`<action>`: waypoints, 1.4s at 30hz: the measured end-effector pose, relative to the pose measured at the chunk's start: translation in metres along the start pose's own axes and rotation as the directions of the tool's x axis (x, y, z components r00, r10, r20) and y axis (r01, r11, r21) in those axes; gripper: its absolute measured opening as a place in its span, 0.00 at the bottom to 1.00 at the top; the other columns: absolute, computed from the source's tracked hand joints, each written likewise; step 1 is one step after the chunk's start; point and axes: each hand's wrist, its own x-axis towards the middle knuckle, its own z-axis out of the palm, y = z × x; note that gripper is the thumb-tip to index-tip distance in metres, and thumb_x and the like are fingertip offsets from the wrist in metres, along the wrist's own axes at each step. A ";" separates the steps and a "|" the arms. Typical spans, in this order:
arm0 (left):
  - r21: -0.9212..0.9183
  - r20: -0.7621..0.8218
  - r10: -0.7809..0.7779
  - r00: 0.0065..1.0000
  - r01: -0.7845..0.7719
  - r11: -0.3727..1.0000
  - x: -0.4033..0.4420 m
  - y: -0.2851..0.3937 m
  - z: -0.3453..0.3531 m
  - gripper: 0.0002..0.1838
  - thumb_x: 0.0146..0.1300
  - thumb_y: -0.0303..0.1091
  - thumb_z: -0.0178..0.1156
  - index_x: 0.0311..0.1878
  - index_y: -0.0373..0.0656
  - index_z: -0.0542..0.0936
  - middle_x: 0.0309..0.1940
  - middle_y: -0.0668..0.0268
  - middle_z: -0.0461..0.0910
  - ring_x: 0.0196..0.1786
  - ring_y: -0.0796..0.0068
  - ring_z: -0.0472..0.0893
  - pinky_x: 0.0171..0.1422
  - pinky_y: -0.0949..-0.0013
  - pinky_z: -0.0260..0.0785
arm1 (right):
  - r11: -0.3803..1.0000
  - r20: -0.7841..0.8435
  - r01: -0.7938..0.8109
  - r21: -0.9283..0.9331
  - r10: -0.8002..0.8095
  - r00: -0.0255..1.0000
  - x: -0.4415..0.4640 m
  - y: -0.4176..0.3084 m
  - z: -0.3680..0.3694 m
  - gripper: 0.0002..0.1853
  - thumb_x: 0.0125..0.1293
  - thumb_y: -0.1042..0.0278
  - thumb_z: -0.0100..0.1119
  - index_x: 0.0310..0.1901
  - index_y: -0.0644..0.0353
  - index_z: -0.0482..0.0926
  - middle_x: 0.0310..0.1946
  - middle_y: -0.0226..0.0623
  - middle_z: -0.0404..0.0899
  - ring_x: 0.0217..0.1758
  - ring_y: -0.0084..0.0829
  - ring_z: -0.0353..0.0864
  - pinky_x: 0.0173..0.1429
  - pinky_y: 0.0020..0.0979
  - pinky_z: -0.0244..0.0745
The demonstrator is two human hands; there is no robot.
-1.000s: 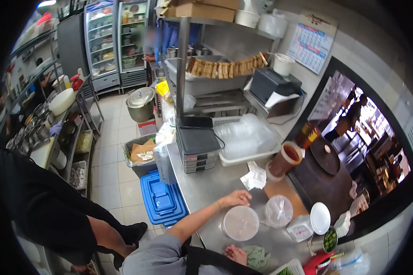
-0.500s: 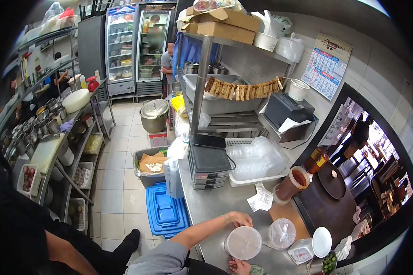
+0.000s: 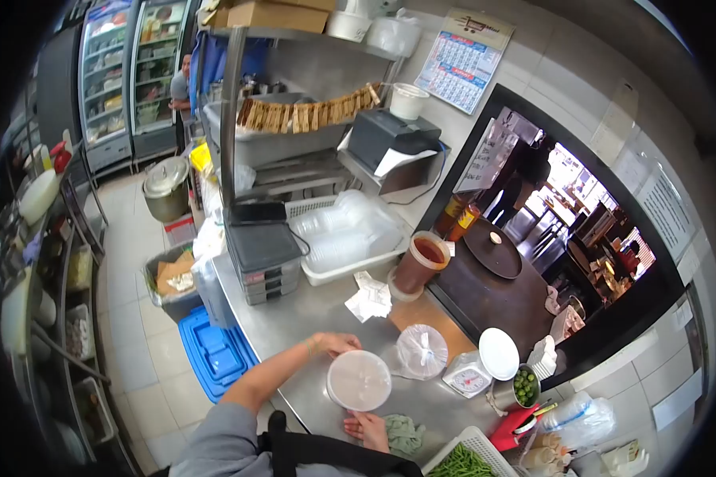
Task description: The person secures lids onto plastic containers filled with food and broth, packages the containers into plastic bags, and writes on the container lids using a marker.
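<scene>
A round plastic container with a translucent lid point(image 3: 359, 381) is at the counter's near edge, its contents brownish and blurred through the lid. My left hand point(image 3: 338, 343) curls around the far-left side of its rim. At the near side, my right hand point(image 3: 367, 429) has thumb and fingers at the rim; its grip is partly hidden. A green cloth point(image 3: 403, 434) lies just right of that hand. Beyond the container sits a tied clear plastic bag point(image 3: 422, 350), and a white kitchen scale point(image 3: 467, 374) stands to its right.
A tub of red-brown sauce point(image 3: 418, 265) and paper slips point(image 3: 368, 296) stand farther back. Stacked clear containers fill a white basket point(image 3: 398, 269). Green beans point(image 3: 463, 463) and a pot of green limes point(image 3: 525, 386) are at the right. A blue lidded bin point(image 3: 215, 350) is on the floor.
My view has swung right, so the green beans and the items at the counter's right end show. Both hands stay at the container; the right hand's fingers look more spread.
</scene>
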 end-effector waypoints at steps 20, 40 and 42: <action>-0.136 -0.574 0.179 0.799 -0.309 0.941 -0.067 -0.011 0.080 0.36 0.70 0.57 0.29 0.54 0.31 0.72 0.49 0.58 0.76 0.53 0.71 0.73 0.60 0.68 0.63 | 0.902 0.098 0.169 0.398 -0.225 0.969 -0.038 -0.040 0.017 0.33 0.70 0.44 0.31 0.70 0.54 0.44 0.72 0.26 0.43 0.74 0.24 0.39 0.72 0.41 0.33; 0.722 -0.526 0.731 0.435 -0.225 0.654 -0.158 -0.016 0.126 0.06 0.60 0.26 0.53 0.40 0.38 0.74 0.41 0.57 0.70 0.48 0.60 0.70 0.54 0.63 0.60 | -0.084 0.057 0.005 -0.996 -0.626 0.778 -0.059 0.001 -0.059 0.09 0.54 0.67 0.52 0.27 0.59 0.81 0.28 0.38 0.81 0.30 0.40 0.82 0.31 0.40 0.77; 0.756 -0.427 0.769 0.475 -0.279 0.592 -0.151 0.020 0.156 0.05 0.58 0.24 0.54 0.39 0.37 0.74 0.40 0.56 0.70 0.47 0.59 0.70 0.55 0.63 0.60 | -0.196 0.170 0.063 -0.979 -0.598 0.783 -0.040 0.011 -0.071 0.08 0.51 0.69 0.53 0.27 0.58 0.82 0.28 0.39 0.81 0.31 0.38 0.83 0.30 0.39 0.77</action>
